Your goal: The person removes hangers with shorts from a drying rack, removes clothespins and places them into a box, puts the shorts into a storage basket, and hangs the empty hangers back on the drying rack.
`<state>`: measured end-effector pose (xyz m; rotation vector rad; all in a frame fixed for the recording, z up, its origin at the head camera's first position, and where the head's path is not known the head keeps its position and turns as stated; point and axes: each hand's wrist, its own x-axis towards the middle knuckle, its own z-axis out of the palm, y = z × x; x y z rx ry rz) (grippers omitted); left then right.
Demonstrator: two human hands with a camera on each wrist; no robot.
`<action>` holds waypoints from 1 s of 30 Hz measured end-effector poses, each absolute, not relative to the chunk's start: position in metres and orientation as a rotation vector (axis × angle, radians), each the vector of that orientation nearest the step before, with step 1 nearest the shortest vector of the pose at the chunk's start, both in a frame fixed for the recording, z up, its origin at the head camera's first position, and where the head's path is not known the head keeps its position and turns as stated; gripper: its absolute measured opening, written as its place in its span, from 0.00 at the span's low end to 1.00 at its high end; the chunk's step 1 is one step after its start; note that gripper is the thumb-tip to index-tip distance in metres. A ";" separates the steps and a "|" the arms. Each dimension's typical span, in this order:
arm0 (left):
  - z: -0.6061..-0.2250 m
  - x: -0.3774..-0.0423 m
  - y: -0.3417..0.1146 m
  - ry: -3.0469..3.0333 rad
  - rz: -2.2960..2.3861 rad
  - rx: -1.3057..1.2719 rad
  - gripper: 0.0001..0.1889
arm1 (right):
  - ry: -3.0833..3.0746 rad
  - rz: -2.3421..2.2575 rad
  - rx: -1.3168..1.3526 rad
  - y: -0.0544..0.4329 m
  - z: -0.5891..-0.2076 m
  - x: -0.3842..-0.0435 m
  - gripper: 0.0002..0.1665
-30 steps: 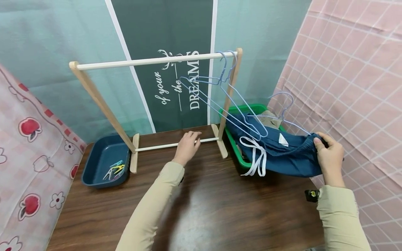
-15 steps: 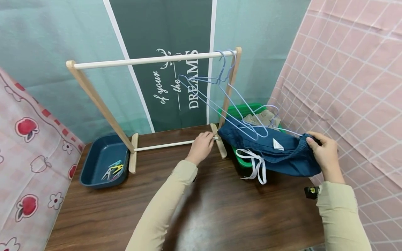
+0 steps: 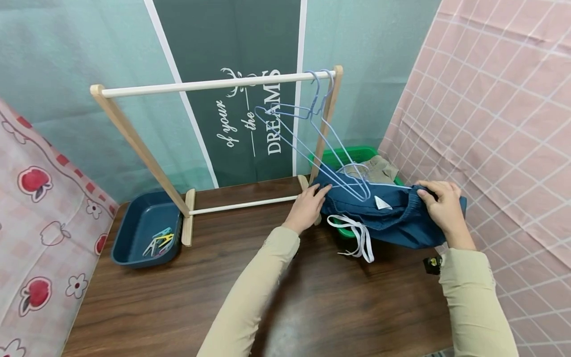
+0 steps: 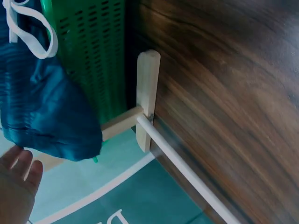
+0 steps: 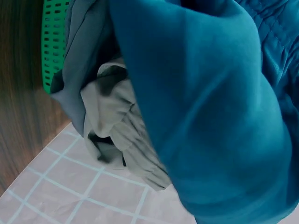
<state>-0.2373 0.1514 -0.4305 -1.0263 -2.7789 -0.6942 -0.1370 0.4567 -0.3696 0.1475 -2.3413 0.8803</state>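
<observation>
Dark blue drawstring shorts are held up in front of a green basket. My right hand pinches the right end of their waistband. A lilac wire hanger lies along the waistband, its right end reaching my right fingers and its hook toward the back. At the waistband's left end is my left hand; in the left wrist view its fairly straight fingers touch the cloth edge. White drawstrings dangle at the front. In the right wrist view, shorts fabric hides my right hand.
Two lilac hangers hang at the right of a wooden rack, partly in front of the shorts. Grey and beige clothes fill the basket. A blue tray with several clothes pegs stands left. A pink curtain is at right.
My left hand has moved right, from beside the rack's lower bar to the shorts' left end. My right hand has shifted slightly left with the waistband, and the hanger's hook has moved left and dropped.
</observation>
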 end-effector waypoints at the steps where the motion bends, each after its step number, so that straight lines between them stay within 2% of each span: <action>1: -0.430 -0.237 0.153 -2.782 -0.689 -1.022 0.22 | -2.341 0.876 0.152 0.456 -0.369 -0.137 0.12; 10: -0.422 -0.236 0.161 -2.828 -0.652 -0.908 0.19 | -2.310 0.872 0.127 0.454 -0.371 -0.138 0.12; 16: -0.417 -0.237 0.170 -2.814 -0.580 -0.822 0.14 | -2.229 0.872 0.003 0.449 -0.374 -0.139 0.08; 24: -0.410 -0.239 0.175 -2.804 -0.638 -0.753 0.12 | -2.091 0.974 -0.324 0.451 -0.375 -0.141 0.12; 30: -0.413 -0.241 0.172 -2.777 -0.649 -0.691 0.11 | -1.775 1.429 -0.765 0.459 -0.373 -0.138 0.19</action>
